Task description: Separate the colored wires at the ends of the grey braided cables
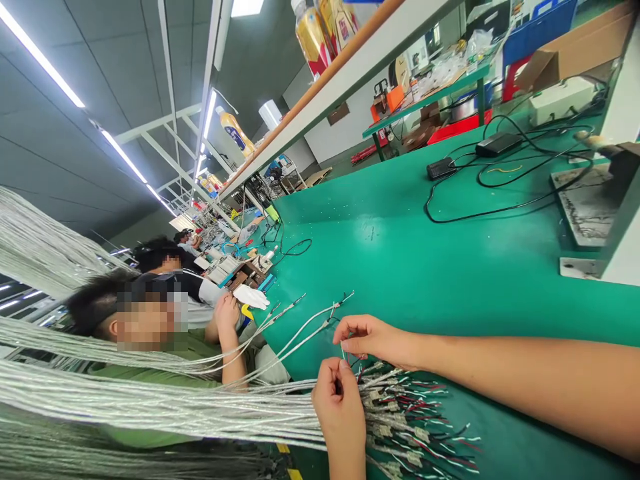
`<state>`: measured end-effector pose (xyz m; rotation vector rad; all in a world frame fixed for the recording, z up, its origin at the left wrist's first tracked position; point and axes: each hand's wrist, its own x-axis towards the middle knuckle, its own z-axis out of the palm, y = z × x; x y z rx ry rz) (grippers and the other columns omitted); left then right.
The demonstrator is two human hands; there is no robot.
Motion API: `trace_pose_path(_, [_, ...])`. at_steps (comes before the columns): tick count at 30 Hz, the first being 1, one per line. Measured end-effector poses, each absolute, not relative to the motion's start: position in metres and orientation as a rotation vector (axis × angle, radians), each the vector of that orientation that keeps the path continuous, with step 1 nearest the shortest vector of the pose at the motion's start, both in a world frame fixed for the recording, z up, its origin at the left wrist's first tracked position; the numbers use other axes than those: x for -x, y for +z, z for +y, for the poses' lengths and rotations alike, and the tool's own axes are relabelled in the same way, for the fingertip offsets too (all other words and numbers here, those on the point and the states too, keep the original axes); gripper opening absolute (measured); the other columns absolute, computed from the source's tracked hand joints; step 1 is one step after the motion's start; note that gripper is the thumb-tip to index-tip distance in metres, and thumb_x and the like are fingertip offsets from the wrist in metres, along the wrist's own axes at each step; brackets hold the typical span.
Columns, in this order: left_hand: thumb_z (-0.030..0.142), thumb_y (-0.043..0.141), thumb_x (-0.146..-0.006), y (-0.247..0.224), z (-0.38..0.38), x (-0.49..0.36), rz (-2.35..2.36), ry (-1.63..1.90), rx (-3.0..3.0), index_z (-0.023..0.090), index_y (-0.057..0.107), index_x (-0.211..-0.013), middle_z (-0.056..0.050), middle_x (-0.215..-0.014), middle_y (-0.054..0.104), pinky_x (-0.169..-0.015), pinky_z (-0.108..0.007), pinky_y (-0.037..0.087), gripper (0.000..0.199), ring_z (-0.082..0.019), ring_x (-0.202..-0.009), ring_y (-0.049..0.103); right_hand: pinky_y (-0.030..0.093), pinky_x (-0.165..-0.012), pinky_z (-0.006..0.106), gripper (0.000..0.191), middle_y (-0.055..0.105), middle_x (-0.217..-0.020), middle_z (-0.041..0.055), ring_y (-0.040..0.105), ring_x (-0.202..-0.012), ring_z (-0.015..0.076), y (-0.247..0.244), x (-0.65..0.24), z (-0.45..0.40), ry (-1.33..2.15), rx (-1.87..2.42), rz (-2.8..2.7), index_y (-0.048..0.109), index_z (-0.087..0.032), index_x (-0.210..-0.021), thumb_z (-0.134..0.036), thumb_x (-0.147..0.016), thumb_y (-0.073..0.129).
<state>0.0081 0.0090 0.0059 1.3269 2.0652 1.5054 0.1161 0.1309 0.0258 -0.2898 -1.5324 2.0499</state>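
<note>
I'm seeing the green counter (pixel 400 273) spreading across the view, while a bundle of pale cables (pixel 225 407) is running in from the left, its multicoloured wire ends (pixel 425 407) fanning out over that surface. Beside those ends, my right hand (pixel 375 340) and left hand (pixel 343 403) are nearly meeting, fingertips of both pinching a thin white wire (pixel 343 352).

Cable ends (pixel 415 430) on table (pixel 360 267) — adapters (pixel 499 145) behind, bottles (pixel 313 41) on shelf (pixel 320 97)
</note>
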Motion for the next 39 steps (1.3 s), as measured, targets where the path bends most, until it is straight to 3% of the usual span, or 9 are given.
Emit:
trace_pose_path(15, [0.05, 0.044, -0.094, 0.004, 0.01, -0.007, 2.123, 1.527, -1.27, 0.019, 0.051, -0.074, 0.004, -0.063, 0.041, -0.055, -0.022, 0.031, 0.038, -0.012, -0.059, 0.038, 0.035, -0.066, 0.027, 0.021, 0.053, -0.1, 0.0014, 0.046, -0.073, 0.0106, 0.022, -0.114, 0.132, 1.887, 0.143, -1.545, 0.065, -0.017, -0.079, -0.034, -0.078, 0.077])
trace_pose_path(23, [0.053, 0.047, -0.092, 0.004, 0.011, -0.006, 2.082, 1.558, -1.232, 0.018, 0.057, -0.08, 0.0, -0.07, 0.051, -0.058, -0.022, 0.038, 0.039, -0.013, -0.063, 0.046, 0.037, -0.062, 0.027, 0.028, 0.052, -0.079, -0.0014, 0.045, -0.064, 0.0107, 0.017, -0.111, 0.133, 1.939, 0.236, -1.589, 0.056, -0.017, -0.084, -0.043, -0.086, 0.066])
trace_pose_path(30, [0.052, 0.051, -0.091, 0.002, 0.009, -0.004, 2.092, 1.584, -1.276, 0.017, 0.057, -0.077, 0.002, -0.066, 0.049, -0.058, -0.02, 0.038, 0.037, -0.012, -0.062, 0.045, 0.039, -0.057, 0.024, 0.024, 0.059, -0.073, -0.0007, 0.049, -0.058, 0.0101, 0.023, -0.111, 0.132, 1.978, 0.261, -1.589, 0.055, -0.016, -0.079, -0.038, -0.082, 0.066])
trace_pose_path(36, [0.052, 0.059, -0.087, 0.006, 0.011, -0.006, 2.059, 1.574, -1.244, 0.015, 0.065, -0.087, 0.0, -0.068, 0.055, -0.057, -0.021, 0.038, 0.038, -0.013, -0.062, 0.047, 0.036, -0.056, 0.024, 0.024, 0.054, -0.067, -0.0038, 0.046, -0.057, 0.0092, 0.027, -0.112, 0.132, 1.975, 0.289, -1.539, 0.057, -0.017, -0.076, -0.037, -0.077, 0.07])
trace_pose_path(39, [0.052, 0.058, -0.087, 0.009, 0.011, -0.008, 2.048, 1.551, -1.261, 0.015, 0.065, -0.082, 0.001, -0.063, 0.05, -0.055, -0.021, 0.036, 0.039, -0.012, -0.059, 0.044, 0.035, -0.056, 0.024, 0.026, 0.056, -0.065, -0.0033, 0.046, -0.058, 0.0101, 0.026, -0.113, 0.131, 1.971, 0.29, -1.524, 0.061, -0.016, -0.076, -0.038, -0.075, 0.074])
